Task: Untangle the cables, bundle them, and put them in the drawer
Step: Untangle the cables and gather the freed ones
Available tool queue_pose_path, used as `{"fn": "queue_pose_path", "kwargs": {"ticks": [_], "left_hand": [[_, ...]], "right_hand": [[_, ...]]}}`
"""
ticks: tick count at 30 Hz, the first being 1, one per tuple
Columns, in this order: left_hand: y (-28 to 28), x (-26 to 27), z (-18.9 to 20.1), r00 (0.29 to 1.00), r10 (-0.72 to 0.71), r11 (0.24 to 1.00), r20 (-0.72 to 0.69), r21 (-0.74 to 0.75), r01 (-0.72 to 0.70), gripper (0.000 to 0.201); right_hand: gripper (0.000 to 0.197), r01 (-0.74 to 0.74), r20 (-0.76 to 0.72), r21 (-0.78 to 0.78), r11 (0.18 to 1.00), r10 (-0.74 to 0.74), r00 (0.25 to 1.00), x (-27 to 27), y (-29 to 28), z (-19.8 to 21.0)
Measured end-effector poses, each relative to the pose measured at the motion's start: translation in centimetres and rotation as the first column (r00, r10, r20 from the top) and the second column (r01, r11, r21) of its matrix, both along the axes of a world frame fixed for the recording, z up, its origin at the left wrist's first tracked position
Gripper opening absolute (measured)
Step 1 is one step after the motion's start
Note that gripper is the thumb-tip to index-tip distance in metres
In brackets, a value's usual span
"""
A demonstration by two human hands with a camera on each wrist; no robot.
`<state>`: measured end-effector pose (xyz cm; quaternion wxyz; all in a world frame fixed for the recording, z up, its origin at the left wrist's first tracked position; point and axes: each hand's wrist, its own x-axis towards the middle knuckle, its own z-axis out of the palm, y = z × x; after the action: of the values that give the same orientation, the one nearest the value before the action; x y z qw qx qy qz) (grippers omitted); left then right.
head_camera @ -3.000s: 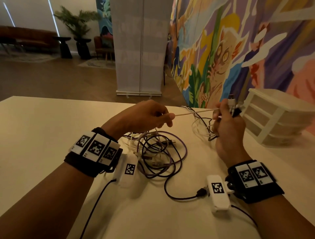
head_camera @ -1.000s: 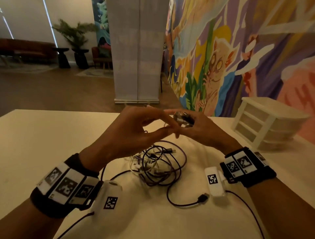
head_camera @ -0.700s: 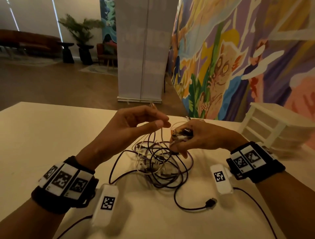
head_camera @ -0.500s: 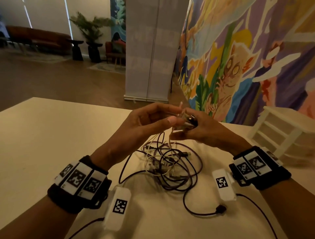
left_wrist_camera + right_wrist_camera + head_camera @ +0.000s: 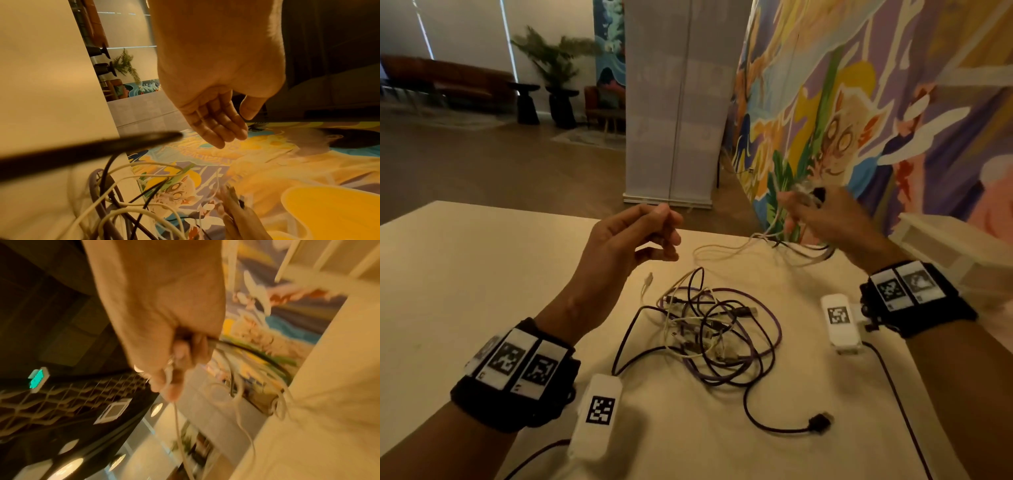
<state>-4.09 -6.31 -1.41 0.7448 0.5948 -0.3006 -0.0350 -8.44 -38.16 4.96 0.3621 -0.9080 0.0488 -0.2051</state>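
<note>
A tangle of black, purple and white cables lies in the middle of the cream table; in the left wrist view the tangle fills the bottom. My right hand is raised at the back right and grips a bunch of white and black cables, whose loops hang down to the table. In the blurred right wrist view, those cables trail from my curled right hand. My left hand hovers above the tangle's far left, its fingers relaxed and holding nothing.
A white drawer unit stands at the table's right edge, just beyond my right wrist. A black USB plug on a loose cable end lies near the front. Two white tagged boxes hang by my wrists. A painted wall rises behind.
The hands, joined half a second ago over the tangle, have parted. My right hand swung up and right with its cables; my left hand let go and stays empty.
</note>
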Motion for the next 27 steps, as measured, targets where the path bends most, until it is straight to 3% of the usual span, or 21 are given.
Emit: {"fn": "queue_pose_path", "kwargs": {"ticks": [2, 6, 10, 12, 14, 17, 20, 22, 27], "left_hand": [[-0.1, 0.1, -0.2, 1.0, 0.026, 0.999, 0.004, 0.024, -0.026, 0.031], [-0.3, -0.1, -0.4, 0.999, 0.042, 0.994, 0.025, 0.097, -0.044, 0.032], [-0.7, -1.0, -0.6, 0.999, -0.027, 0.972, 0.039, 0.233, 0.018, 0.033], [-0.9, -1.6, -0.7, 0.996, -0.072, 0.953, 0.047, 0.299, 0.055, 0.032], [-1.1, -2.0, -0.7, 0.993, -0.095, 0.933, 0.065, 0.354, 0.066, 0.031], [-1.6, -2.4, -0.5, 0.989, -0.111, 0.92, 0.095, 0.386, 0.067, 0.028], [-2.2, -2.7, -0.1, 0.983, -0.131, 0.91, 0.128, 0.408, 0.068, 0.025], [-2.9, -2.8, 0.1, 0.974, -0.148, 0.893, 0.169, 0.446, 0.058, 0.023], [-4.2, -3.3, 0.3, 0.958, -0.198, 0.865, 0.208, 0.497, 0.071, 0.026]], "right_hand": [[0.046, 0.203, 0.104, -0.009, 0.979, -0.201, 0.974, -0.1, -1.4, -0.3], [0.025, 0.225, 0.04, 0.105, 0.969, -0.231, 0.972, -0.6, -2.7, -2.1], [0.023, 0.243, 0.14, 0.387, 0.889, -0.317, 0.938, -0.7, -2.6, -3.3], [0.023, 0.215, 0.17, 0.481, 0.85, -0.331, 0.928, -1.3, -2.0, -3.5], [0.038, 0.176, 0.166, 0.551, 0.816, -0.314, 0.935, -2.1, -1.4, -3.8], [0.055, -0.032, 0.198, 0.658, 0.752, -0.131, 0.971, -3.6, -0.2, -4.4], [0.056, -0.203, 0.267, 0.72, 0.663, 0.004, 0.964, -5.0, 0.6, -5.4], [0.058, -0.182, 0.253, 0.705, 0.686, -0.003, 0.968, -5.6, 1.0, -6.0], [0.054, 0.0, 0.158, 0.439, 0.899, -0.077, 0.984, -6.5, 1.4, -6.7]]}}
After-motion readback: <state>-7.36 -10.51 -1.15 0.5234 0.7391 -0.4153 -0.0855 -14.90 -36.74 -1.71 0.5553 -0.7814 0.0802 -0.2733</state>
